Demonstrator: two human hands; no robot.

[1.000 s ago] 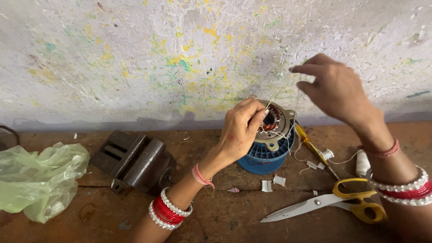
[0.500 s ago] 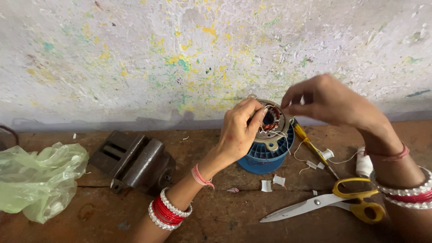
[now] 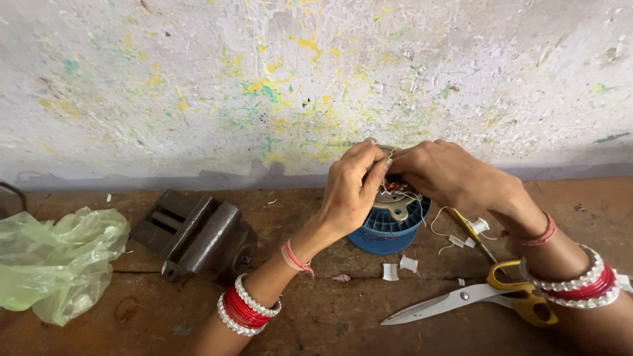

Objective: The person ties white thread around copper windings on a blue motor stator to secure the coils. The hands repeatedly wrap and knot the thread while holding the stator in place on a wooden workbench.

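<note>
Wooden bench (image 3: 316, 316), hands (image 3: 395, 178) on spool (image 3: 389, 227)

motor stator (image 3: 394, 204): mostly hidden by both hands | plastic bag (image 3: 56, 260): cut by left edge | thread: too thin

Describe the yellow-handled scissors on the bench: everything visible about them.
The scissors lie flat on the brown wooden bench at lower right, near the person's right forearm. The plain metal blades are slightly parted, tips pointing left towards small white scraps. The yellow loop handles look like plastic; the right wrist with its bangles partly covers them. Neither hand holds the scissors; whether the forearm touches the handles cannot be told.
</note>
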